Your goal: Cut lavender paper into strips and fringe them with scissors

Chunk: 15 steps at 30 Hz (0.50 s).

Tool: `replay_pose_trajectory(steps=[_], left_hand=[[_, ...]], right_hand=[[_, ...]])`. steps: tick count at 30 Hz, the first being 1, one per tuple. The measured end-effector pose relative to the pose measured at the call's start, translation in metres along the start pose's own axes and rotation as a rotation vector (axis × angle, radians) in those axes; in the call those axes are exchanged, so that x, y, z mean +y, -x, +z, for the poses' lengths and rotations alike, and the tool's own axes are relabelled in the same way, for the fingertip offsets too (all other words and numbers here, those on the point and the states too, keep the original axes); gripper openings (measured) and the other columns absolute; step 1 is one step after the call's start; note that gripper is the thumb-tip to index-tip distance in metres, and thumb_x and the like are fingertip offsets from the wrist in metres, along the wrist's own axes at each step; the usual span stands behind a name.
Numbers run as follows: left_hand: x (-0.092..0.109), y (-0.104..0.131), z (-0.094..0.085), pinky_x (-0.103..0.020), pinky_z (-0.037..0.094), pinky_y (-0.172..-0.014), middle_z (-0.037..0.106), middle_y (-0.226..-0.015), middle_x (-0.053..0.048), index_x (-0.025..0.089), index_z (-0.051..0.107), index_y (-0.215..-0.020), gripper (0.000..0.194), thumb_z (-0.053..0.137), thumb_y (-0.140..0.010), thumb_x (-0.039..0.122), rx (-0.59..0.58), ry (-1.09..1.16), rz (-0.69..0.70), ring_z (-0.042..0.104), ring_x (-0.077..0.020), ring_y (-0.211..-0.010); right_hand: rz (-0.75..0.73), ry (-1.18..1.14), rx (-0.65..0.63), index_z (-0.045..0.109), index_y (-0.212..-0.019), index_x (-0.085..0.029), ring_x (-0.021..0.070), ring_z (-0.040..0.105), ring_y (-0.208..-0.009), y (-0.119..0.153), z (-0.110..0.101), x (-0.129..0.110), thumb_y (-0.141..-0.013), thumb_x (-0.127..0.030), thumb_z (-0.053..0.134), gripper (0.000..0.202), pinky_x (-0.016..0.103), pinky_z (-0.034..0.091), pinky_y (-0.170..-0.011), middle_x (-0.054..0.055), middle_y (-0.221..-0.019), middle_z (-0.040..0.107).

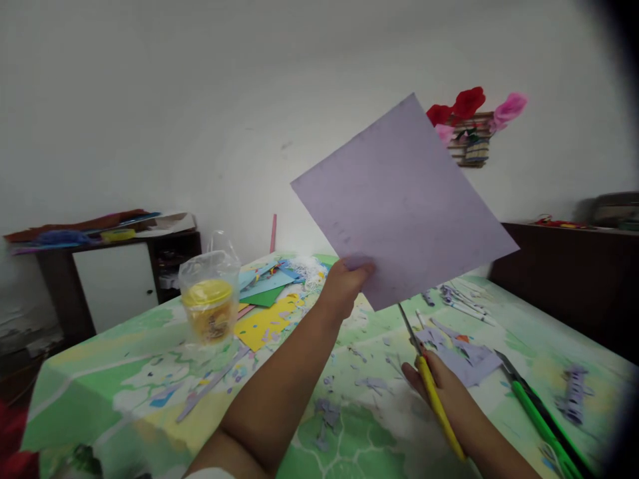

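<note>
- The purple sheet [404, 206] is raised above the counter [372, 442], tilted with one corner upward; it looks mostly whole, so any cutting on it seems barely begun.
- The left hand [345, 287] pinches its lower edge, thumb on the near face, forearm reaching forward and up.
- The right hand [452, 392], lower and palm inward, is closed around yellow-handled scissors [435, 402]; their blades point up at the sheet's bottom edge, contact unclear.
- Beside that hand lie purple scraps [472, 362], evidence of cutting done; how much remains cannot be told.
- Farther right rests a green-handled tool [536, 412]; leftward, a bagged yellow-lidded tub [210, 299].
</note>
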State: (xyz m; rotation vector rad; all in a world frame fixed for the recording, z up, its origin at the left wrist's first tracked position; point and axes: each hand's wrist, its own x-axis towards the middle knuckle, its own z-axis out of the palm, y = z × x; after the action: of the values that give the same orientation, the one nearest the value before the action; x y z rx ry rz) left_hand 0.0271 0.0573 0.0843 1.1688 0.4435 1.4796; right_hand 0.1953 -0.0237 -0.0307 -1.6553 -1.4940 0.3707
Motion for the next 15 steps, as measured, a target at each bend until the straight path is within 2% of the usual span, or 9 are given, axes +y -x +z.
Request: replay_pose_trajectory(steps=[5,9,15], left_hand=[[-0.01,0.003,0.005,-0.033,0.046,-0.072,0.067,-0.075,-0.005,0.014,0.069,-0.075,0.02,0.075,-0.056,0.02,-0.038,-0.043,-0.098,0.059,-0.0175,-0.07],[-0.01,0.004,0.005,-0.035,0.046,-0.075,0.067,-0.073,-0.005,0.014,0.069,-0.073,0.018,0.074,-0.057,0.019,-0.044,-0.081,-0.09,0.06,-0.0178,-0.069],[-0.001,-0.001,-0.001,-0.037,0.047,-0.077,0.067,-0.076,-0.005,0.014,0.068,-0.075,0.02,0.075,-0.057,0.02,0.027,-0.063,-0.053,0.061,-0.0191,-0.073]], right_hand=[[0.017,-0.005,-0.05,0.055,-0.086,-0.027,0.0259,0.063,-0.077,0.001,0.002,0.0,-0.072,-0.061,0.053,0.037,0.036,0.047,-0.071,0.002,-0.077,0.066],[0.016,-0.012,-0.064,0.057,-0.084,-0.027,0.0254,0.062,-0.074,0.002,0.003,0.002,-0.072,-0.06,0.054,0.035,0.036,0.046,-0.069,0.002,-0.075,0.066],[-0.014,-0.022,-0.097,0.06,-0.087,-0.025,0.0227,0.062,-0.068,0.004,0.004,0.004,-0.072,-0.055,0.057,0.034,0.034,0.047,-0.065,0.0,-0.071,0.066]])
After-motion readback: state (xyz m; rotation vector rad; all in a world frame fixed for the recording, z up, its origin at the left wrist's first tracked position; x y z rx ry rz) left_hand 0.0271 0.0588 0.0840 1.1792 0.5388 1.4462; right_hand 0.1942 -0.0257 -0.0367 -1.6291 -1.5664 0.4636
